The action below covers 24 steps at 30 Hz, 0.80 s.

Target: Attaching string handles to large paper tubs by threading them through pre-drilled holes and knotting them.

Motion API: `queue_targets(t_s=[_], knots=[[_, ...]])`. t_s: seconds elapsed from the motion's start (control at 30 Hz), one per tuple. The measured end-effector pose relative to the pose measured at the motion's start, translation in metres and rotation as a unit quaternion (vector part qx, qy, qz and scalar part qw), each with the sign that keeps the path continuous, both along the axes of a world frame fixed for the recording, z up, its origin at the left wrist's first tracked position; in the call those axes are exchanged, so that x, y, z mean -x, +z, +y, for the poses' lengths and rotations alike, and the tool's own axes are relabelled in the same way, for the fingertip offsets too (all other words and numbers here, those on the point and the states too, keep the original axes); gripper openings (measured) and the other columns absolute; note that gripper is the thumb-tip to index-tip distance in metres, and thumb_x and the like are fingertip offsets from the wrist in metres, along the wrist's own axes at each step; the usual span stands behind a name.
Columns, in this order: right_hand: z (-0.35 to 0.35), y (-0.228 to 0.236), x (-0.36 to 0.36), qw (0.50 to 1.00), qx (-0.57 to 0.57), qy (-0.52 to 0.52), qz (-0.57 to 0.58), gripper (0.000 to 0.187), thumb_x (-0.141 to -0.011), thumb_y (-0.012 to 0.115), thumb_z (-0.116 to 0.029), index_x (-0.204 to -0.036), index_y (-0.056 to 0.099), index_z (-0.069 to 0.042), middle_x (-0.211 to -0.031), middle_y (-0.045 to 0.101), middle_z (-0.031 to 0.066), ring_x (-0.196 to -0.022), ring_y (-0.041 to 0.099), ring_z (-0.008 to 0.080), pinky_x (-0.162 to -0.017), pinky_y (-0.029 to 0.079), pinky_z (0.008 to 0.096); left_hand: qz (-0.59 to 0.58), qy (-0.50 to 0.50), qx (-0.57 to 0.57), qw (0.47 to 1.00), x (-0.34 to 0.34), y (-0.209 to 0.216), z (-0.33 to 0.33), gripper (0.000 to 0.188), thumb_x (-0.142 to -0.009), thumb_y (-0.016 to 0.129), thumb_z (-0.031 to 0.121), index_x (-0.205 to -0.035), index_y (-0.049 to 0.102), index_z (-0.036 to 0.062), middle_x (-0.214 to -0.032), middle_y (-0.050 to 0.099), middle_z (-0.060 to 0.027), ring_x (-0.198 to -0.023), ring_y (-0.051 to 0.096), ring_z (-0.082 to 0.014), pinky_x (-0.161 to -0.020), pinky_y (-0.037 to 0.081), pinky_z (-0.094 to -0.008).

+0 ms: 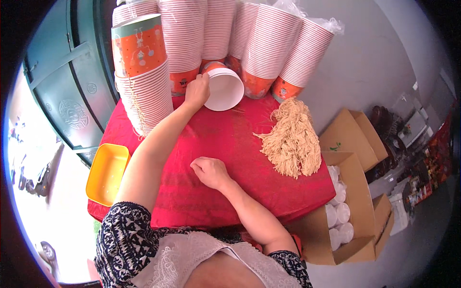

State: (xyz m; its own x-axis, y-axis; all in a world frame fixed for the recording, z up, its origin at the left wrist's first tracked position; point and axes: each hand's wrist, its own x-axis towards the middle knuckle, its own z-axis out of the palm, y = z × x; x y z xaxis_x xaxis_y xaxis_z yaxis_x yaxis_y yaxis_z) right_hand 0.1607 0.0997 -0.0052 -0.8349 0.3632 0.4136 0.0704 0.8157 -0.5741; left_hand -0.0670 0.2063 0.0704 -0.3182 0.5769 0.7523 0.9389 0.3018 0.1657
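We have a paper tub (pixel 225 91) near the middle of the table's far edge, tipped so that its round white mouth faces us, with a bit of its orange outside showing behind the upper rim. That rim shows a doubled line, and we cannot tell whether a second tub is nested there. Our left hand (pixel 198 90) reaches across the left half of the table, its fingers closed on the tub's left rim. Our right hand (pixel 211 173) is held over the middle of the table, towards the near edge, its fingers curled in loosely; we see nothing in them, though the palm is hidden.

Just left of the tub, by the table's far left corner, rises a tall stack of orange tubs (pixel 146 103) with pale rims. Behind and to the right, along the far edge, we see more stacks in clear wrapping (pixel 271 43), leaning at various angles. A heap of beige strands (pixel 293 139) lies beside the right edge of the red-covered table (pixel 225 139). At the near left corner sits a yellow tray (pixel 105 173).

Off the near right corner we have an open cardboard box (pixel 360 211) with rounded white items (pixel 340 213) inside. Past the far left corner stands a green door (pixel 67 81).
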Motion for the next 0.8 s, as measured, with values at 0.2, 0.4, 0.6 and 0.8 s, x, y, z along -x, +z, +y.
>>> queue_targets(t_s=[0.2, 0.4, 0.6, 0.8], knots=[[-0.002, 0.000, 0.001, 1.000, -0.002, 0.000, -0.001, 0.018, -0.089, 0.059, -0.021, -0.088, 0.070, -0.007, -0.090, 0.069, 0.0135, -0.083, 0.066, 0.0340, -0.072, 0.053, 0.0444, -0.018, -0.021, -0.002, 1.000, 0.005, -0.003, -0.012, 0.018, -0.081, 0.053, 0.002, -0.099, 0.051, 0.0015, -0.090, 0.061, -0.0237, -0.074, 0.065, -0.0431, -0.063, 0.054, -0.0515], [-0.001, 0.001, 0.000, 1.000, 0.004, 0.000, -0.003, 0.018, -0.089, 0.059, -0.021, -0.088, 0.070, -0.006, -0.091, 0.069, 0.0136, -0.083, 0.066, 0.0339, -0.072, 0.053, 0.0442, -0.084, -0.092, -0.039, 0.991, -0.009, 0.000, -0.031, 0.036, -0.080, 0.052, 0.002, -0.115, 0.054, 0.0050, -0.098, 0.064, -0.0264, -0.081, 0.065, -0.0432, -0.072, 0.052, -0.0531], [-0.001, -0.002, 0.002, 1.000, 0.005, 0.007, -0.017, 0.020, -0.089, 0.056, -0.021, -0.091, 0.070, -0.006, -0.094, 0.068, 0.0148, -0.085, 0.066, 0.0351, -0.075, 0.053, 0.0461, -0.199, -0.139, -0.097, 0.965, -0.024, 0.010, -0.059, 0.040, -0.077, 0.050, 0.005, -0.115, 0.061, 0.0009, -0.094, 0.065, -0.0279, -0.090, 0.063, -0.0436, -0.080, 0.049, -0.0517], [0.001, -0.001, 0.001, 1.000, 0.000, 0.003, -0.020, 0.020, -0.089, 0.056, -0.021, -0.091, 0.069, -0.005, -0.093, 0.068, 0.0152, -0.084, 0.066, 0.0352, -0.074, 0.053, 0.0451, -0.356, -0.159, -0.114, 0.914, -0.045, 0.020, -0.104, 0.035, -0.076, 0.050, 0.005, -0.106, 0.064, -0.0050, -0.088, 0.067, -0.0266, -0.085, 0.068, -0.0368, -0.078, 0.052, -0.0434]])
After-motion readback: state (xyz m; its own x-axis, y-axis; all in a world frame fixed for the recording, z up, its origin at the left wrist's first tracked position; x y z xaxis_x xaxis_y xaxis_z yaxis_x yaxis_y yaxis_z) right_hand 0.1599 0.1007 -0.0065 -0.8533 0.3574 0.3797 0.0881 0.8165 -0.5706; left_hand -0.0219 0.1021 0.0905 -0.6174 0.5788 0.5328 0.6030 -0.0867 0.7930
